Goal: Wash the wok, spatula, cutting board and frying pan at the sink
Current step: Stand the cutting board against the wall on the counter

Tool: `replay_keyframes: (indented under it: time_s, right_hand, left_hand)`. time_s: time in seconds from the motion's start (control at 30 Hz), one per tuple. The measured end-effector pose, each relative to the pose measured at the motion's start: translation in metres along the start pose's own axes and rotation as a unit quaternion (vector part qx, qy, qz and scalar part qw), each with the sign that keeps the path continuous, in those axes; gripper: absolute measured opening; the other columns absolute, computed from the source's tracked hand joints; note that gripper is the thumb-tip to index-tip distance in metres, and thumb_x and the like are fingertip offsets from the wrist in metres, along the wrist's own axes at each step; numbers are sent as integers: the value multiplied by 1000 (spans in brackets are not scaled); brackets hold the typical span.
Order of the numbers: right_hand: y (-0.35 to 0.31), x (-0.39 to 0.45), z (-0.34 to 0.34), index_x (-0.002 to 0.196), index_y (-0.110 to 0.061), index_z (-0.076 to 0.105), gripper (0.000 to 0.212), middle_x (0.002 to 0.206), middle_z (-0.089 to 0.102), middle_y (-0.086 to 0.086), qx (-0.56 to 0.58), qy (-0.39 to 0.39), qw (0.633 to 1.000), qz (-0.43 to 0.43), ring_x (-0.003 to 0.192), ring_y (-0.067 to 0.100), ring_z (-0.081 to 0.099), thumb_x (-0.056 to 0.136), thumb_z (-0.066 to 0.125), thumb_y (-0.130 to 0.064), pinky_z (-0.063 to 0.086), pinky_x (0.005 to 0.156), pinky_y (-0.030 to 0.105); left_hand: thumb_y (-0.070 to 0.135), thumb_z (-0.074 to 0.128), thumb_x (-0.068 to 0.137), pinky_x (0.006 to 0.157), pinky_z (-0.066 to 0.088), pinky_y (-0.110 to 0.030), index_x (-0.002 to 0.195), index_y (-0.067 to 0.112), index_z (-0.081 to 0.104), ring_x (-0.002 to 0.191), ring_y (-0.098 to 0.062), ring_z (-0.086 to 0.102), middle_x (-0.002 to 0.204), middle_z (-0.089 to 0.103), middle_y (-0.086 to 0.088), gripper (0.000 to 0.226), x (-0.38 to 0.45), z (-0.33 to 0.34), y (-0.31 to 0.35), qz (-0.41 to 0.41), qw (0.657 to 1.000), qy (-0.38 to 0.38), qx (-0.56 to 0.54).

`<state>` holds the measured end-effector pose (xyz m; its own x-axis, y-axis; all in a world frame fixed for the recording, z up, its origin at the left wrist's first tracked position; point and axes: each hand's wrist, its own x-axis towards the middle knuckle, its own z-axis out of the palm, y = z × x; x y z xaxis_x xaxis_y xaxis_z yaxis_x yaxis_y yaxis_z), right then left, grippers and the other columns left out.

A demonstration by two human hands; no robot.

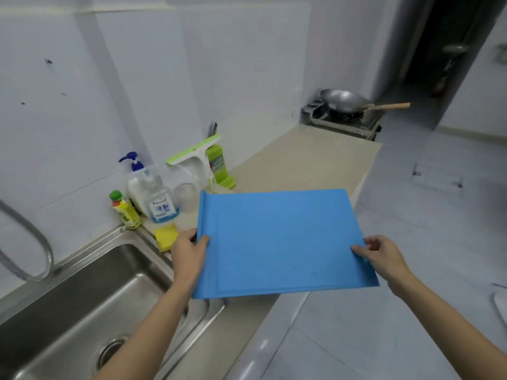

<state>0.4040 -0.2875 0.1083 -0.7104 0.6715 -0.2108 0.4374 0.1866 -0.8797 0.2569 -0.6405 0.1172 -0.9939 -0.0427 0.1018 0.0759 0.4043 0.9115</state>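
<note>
A blue cutting board [282,242] hangs flat above the counter's front edge, just right of the sink [82,292]. My left hand [189,249] grips its left edge, thumb on top. On the opposite edge my right hand [380,256] holds it the same way. Far back on a gas stove [345,119] sits a steel wok [343,100], and a wooden handle [389,106] sticks out to its right. I cannot tell whether that handle belongs to the wok or a spatula. No frying pan is in view.
Soap bottles [153,193], a small yellow bottle [126,209], a yellow sponge [166,237], a green squeegee [194,152] and a glass [186,193] crowd the counter corner behind the sink. A metal hose [33,237] loops at left. Beige counter [301,160] runs back to the stove.
</note>
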Motion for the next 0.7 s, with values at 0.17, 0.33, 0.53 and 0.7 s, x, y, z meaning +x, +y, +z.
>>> replay_keyframes:
  time_s: [0.17, 0.33, 0.53, 0.7]
  right_hand:
    - [8, 52, -60, 112, -20, 56, 34, 92, 62, 5, 10, 2, 1000, -16, 86, 24, 61, 83, 72, -29, 44, 71, 35]
    - [21, 99, -86, 114, -22, 56, 36, 94, 64, 9, 10, 6, 1000, 6, 89, 27, 62, 83, 70, -35, 48, 79, 41]
    - [14, 181, -101, 111, -20, 52, 35, 89, 59, 4, -20, -6, 999, 26, 85, 24, 59, 84, 68, -36, 45, 75, 37]
    - [-18, 277, -125, 109, -19, 51, 33, 88, 59, 2, -51, -10, 999, 7, 83, 22, 58, 85, 67, -35, 43, 73, 36]
  left_hand:
    - [16, 60, 84, 70, 51, -43, 84, 18, 69, 81, -26, 64, 89, 69, -7, 9, 21, 77, 46, 9, 999, -35, -2]
    - [19, 61, 82, 71, 51, -49, 80, 14, 69, 78, -29, 65, 85, 69, -8, 9, 40, 127, 71, 0, 998, -53, 21]
    - [18, 60, 78, 61, 43, -38, 77, 1, 66, 65, -21, 54, 79, 66, -19, 18, 91, 202, 89, -6, 998, -58, 19]
    - [28, 55, 68, 63, 46, -43, 78, 1, 67, 66, -22, 56, 75, 67, -15, 32, 158, 276, 111, -11, 998, -55, -1]
